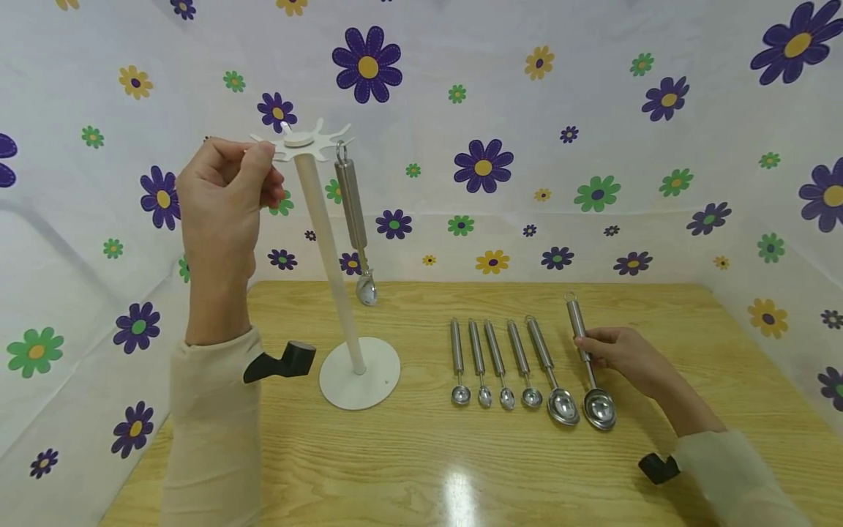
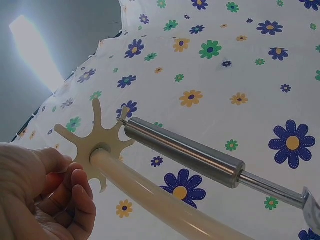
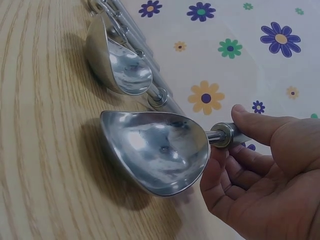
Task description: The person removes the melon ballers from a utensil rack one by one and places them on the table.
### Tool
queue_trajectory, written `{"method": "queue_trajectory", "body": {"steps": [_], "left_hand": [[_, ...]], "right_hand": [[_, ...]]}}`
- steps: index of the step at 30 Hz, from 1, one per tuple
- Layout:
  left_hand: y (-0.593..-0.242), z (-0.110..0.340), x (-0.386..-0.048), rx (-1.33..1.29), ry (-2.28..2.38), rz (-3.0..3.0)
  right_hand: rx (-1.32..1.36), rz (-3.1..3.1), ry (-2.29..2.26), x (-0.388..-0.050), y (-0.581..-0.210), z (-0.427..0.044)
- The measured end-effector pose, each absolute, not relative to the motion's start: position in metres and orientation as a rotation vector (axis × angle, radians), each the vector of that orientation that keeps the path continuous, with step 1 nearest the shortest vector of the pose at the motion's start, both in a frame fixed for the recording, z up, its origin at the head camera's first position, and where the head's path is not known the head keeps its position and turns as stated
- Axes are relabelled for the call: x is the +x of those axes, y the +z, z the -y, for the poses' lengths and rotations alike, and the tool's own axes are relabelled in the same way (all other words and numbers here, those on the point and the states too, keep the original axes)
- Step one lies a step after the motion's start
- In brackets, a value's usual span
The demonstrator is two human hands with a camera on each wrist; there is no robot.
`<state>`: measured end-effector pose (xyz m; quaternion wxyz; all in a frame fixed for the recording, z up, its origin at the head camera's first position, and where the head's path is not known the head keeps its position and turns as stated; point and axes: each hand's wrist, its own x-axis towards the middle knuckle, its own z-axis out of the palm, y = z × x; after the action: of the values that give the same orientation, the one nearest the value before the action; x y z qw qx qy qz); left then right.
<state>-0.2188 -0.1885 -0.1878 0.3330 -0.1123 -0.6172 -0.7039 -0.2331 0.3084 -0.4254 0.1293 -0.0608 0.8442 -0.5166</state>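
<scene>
My left hand [image 1: 224,183] pinches one prong of the star-shaped top of a white utensil stand [image 1: 358,391]. From another prong hangs a metal scoop [image 1: 352,212] by its ring, bowl downward. At the right, my right hand [image 1: 626,359] grips the handle of the largest-looking ice cream scoop [image 1: 599,410] between thumb and fingers. Its hollow bowl [image 3: 155,150] faces up in the right wrist view; whether it touches the table I cannot tell. Just left of it lies a similar scoop [image 1: 562,406]. The left wrist view shows the stand's pole [image 2: 150,192] and the hanging handle [image 2: 185,150].
Several smaller steel scoops stretch leftward in a row, including a round one [image 1: 530,397] and a narrow oval one [image 1: 506,399], handles pointing away. All lie on a wooden table [image 1: 408,468]. A flower-printed cloth [image 1: 421,132] encloses the back and sides.
</scene>
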Motion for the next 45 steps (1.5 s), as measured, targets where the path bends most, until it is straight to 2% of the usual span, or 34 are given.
{"method": "queue_trajectory", "body": {"steps": [22, 45], "left_hand": [[-0.188, 0.188, -0.218, -0.299, -1.853, 1.613], [-0.188, 0.188, -0.219, -0.291, -1.843, 1.615]], "right_hand": [[-0.114, -2.555, -1.384, -0.24, -0.441, -0.307], [-0.12, -2.633, -1.277, -0.239, -0.436, -0.29]]}}
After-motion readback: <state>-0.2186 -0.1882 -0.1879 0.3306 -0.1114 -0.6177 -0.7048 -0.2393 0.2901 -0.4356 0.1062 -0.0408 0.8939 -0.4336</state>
